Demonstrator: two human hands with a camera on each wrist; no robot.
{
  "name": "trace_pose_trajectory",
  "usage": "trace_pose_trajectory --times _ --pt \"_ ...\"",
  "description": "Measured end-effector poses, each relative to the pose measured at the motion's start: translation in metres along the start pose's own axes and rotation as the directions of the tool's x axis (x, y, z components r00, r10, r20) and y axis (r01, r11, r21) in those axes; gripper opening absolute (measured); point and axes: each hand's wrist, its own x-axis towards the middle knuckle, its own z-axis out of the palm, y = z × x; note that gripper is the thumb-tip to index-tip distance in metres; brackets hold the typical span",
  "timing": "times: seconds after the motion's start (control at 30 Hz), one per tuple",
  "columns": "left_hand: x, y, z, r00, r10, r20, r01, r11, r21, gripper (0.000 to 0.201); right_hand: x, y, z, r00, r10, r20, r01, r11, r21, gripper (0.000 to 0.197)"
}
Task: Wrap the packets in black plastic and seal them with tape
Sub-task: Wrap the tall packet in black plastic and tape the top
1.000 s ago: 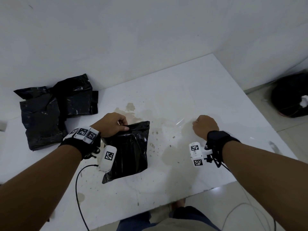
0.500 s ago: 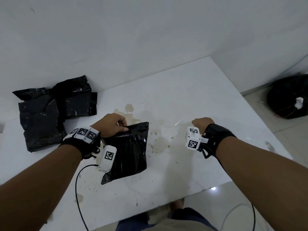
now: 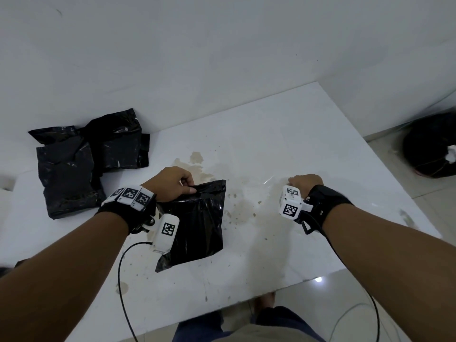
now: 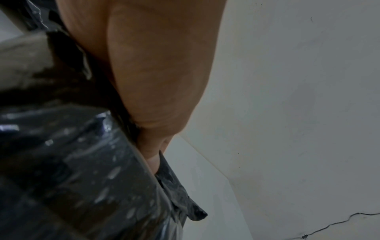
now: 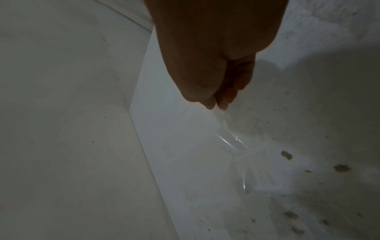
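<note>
A packet wrapped in black plastic [image 3: 197,225] lies on the white table [image 3: 283,149] in front of me. My left hand [image 3: 172,185] grips its folded far edge, thumb on top; the left wrist view shows the fingers [image 4: 152,154] curled round the black plastic [image 4: 82,178]. My right hand [image 3: 304,182] is to the right of the packet, fingers curled. In the right wrist view its fingertips [image 5: 216,104] pinch one end of a strip of clear tape [image 5: 230,142]; the strip runs down to the table. The clear tape [image 3: 267,180] shows as a thin glint in the head view.
Several other black-wrapped packets [image 3: 86,161] are piled at the table's far left against the white wall. A dark round bag [image 3: 429,149] sits on the tiled floor at the right. Brown stains [image 3: 195,159] mark the table's middle. The table's near edge is by my legs.
My right hand has lifted and drawn a little back and left, raising the end of the clear tape. The left hand still holds the packet in place.
</note>
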Motion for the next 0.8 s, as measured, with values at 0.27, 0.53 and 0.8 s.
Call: trace_pose_trajectory --times 0.27,0.53,0.8 --pt "0.001 0.000 0.000 1.000 0.005 0.006 -0.005 1.000 -0.003 0.009 -0.007 -0.002 -0.010 0.996 -0.028 0.090 0.044 0.983 -0.176 0.038" --pt "0.002 -0.003 0.000 0.999 0.019 0.026 -0.019 1.000 0.007 0.011 -0.019 -0.021 -0.033 0.992 -0.086 0.088 0.108 0.954 -0.281 0.036" --pt "0.001 -0.008 -0.001 0.998 0.056 0.015 -0.056 0.998 0.004 0.011 -0.027 -0.031 -0.035 0.983 -0.182 -0.002 0.173 0.938 -0.300 0.047"
